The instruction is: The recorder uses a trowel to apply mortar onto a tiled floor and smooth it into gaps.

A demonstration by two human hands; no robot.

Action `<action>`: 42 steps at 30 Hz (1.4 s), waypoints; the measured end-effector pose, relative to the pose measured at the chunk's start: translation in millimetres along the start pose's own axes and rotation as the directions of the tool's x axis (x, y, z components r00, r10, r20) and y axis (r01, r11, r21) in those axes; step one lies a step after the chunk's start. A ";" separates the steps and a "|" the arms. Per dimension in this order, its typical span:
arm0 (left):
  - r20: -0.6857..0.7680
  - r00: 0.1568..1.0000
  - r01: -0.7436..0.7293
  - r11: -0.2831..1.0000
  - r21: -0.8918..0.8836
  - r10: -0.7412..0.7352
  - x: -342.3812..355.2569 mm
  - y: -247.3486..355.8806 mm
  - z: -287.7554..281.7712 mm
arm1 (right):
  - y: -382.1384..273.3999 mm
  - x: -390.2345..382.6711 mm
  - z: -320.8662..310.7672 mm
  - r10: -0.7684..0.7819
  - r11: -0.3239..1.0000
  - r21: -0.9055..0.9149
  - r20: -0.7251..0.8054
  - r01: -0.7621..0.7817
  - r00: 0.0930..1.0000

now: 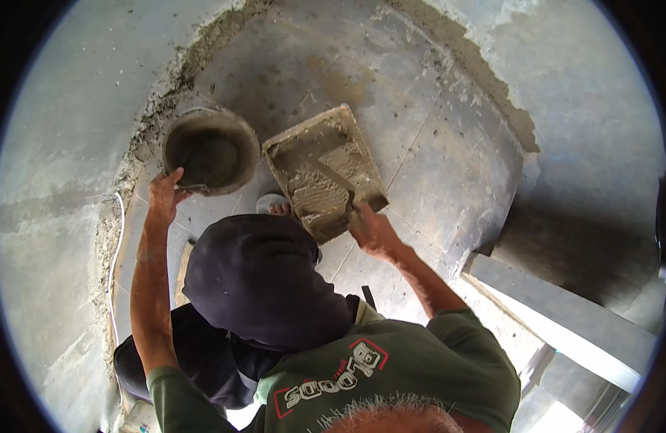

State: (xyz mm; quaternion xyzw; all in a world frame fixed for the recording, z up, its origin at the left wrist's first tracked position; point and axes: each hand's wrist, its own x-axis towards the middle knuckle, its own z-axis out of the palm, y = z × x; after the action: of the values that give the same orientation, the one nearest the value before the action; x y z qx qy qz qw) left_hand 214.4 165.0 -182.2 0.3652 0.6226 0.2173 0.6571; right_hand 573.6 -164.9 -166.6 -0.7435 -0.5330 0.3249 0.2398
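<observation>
A round dark bucket, smeared with mortar, stands at the left with its mouth toward me. My left hand is closed on its near left rim. To the right of it lies a rectangular mortar tray, set at a slant. Grey-brown mortar with ridges covers part of its bottom. My right hand is closed at the tray's near right side, round what looks like a trowel; the fingers hide most of its handle. Above the mortar runs a dark straight strip, perhaps its blade or a shadow.
Tiled floor, spotted with mortar, spreads around the tray. Rough-edged walls rise at left and far right. A white cable runs along the left wall. A pale ledge juts in at right. My bent knee and foot are close by.
</observation>
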 end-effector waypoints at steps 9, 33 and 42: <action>0.123 0.975 -0.182 0.983 -0.020 0.183 1.8 -7.6 -20.9 | -72.7 155.9 22.9 -0.279 0.869 -0.284 0.395 0.405 0.875; -0.037 0.968 -0.206 0.872 0.444 0.247 -1.1 -5.8 -3.8 | -195.2 244.9 89.9 -0.351 0.321 -0.534 0.700 0.782 0.622; -0.057 0.894 -0.306 0.700 0.646 0.445 6.9 -17.9 7.3 | -179.6 267.3 102.0 -0.349 0.364 -0.624 0.596 0.691 0.723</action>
State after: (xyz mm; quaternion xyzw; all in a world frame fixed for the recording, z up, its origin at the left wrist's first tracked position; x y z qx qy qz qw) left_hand 219.5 157.2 -200.5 0.6554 0.6358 0.1672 0.3718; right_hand 442.8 146.5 -169.9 -0.4771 -0.8637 0.0753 -0.1443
